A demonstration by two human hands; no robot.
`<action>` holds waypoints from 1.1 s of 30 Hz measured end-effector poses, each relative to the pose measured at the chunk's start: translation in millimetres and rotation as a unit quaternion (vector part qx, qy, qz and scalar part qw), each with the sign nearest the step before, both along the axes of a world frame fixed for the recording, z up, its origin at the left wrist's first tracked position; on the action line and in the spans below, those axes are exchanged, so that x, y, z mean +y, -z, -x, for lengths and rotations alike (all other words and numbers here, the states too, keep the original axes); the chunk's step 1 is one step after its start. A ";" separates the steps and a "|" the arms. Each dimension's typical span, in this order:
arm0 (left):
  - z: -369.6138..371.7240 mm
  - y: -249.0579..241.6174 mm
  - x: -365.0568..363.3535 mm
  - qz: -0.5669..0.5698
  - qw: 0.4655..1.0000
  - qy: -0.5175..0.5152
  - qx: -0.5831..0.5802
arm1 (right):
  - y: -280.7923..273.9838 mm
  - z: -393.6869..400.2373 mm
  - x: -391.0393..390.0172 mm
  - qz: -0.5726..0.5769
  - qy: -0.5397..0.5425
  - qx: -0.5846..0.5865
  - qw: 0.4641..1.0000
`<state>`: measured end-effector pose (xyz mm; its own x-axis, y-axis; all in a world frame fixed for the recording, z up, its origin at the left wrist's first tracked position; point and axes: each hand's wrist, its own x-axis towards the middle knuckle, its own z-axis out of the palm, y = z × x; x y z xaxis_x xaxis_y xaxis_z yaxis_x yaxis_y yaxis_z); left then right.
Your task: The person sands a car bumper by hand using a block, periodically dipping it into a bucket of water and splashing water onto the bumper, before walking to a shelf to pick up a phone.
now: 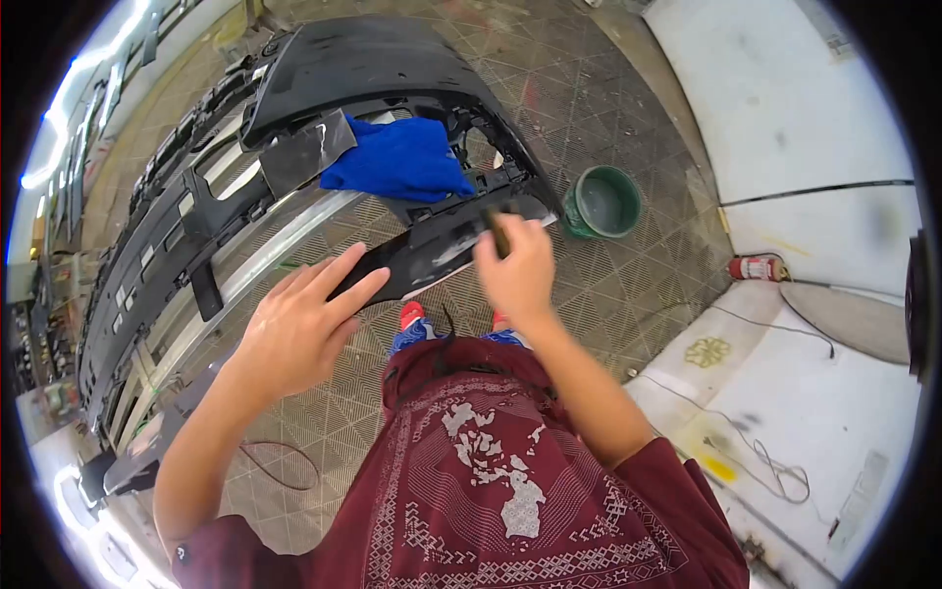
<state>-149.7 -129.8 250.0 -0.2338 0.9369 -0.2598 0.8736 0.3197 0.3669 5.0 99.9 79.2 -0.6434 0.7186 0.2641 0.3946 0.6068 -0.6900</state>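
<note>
A large black car bumper (368, 59) lies in front of me, its lower lip a glossy black strip (432, 257) with grey smudges and a pale edge. My right hand (518, 270) is closed round a small dark olive piece (500, 236), held against the strip's right part. Fingers spread, my left hand (312, 319) lies at the strip's left end, holding nothing. Just beyond the hands, a crumpled blue cloth (400, 159) rests on the bumper. Beside the cloth on its left is a dark grey sheet (299, 155).
A green bucket (606, 203) stands on the patterned floor to the right of the bumper. Farther right are a red can (758, 268), white panels (805, 108) and a thin cable (726, 417). A metal rail (285, 240) runs along the bumper's left side.
</note>
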 end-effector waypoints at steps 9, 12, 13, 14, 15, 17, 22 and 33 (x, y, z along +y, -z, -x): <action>-108.2 68.6 85.3 0.036 0.953 -0.105 0.283 | 27.4 -62.1 101.0 0.259 0.045 0.119 0.957; -133.4 128.7 141.4 -0.010 0.941 -0.167 0.293 | 37.0 -80.9 119.8 0.385 0.054 0.105 0.915; -140.6 145.5 162.5 -0.041 0.945 -0.181 0.270 | 33.4 -81.5 123.3 0.407 0.054 0.145 0.900; -146.9 161.6 183.5 -0.072 0.946 -0.195 0.247 | 35.3 -83.3 128.9 0.425 0.060 0.155 0.890; -150.5 180.3 205.4 -0.106 0.951 -0.183 0.224 | 33.6 -83.3 136.0 0.457 0.052 0.171 0.871; -162.3 221.4 242.6 -0.165 0.967 -0.128 0.146 | 28.7 -82.5 152.0 0.520 0.036 0.215 0.826; -202.6 222.2 269.5 -0.182 0.981 -0.058 0.041 | 14.9 -90.4 186.6 0.579 0.015 0.301 0.758; -174.7 123.3 100.0 -0.019 0.900 -0.289 0.326 | 77.4 -145.1 226.5 0.477 0.088 0.143 0.862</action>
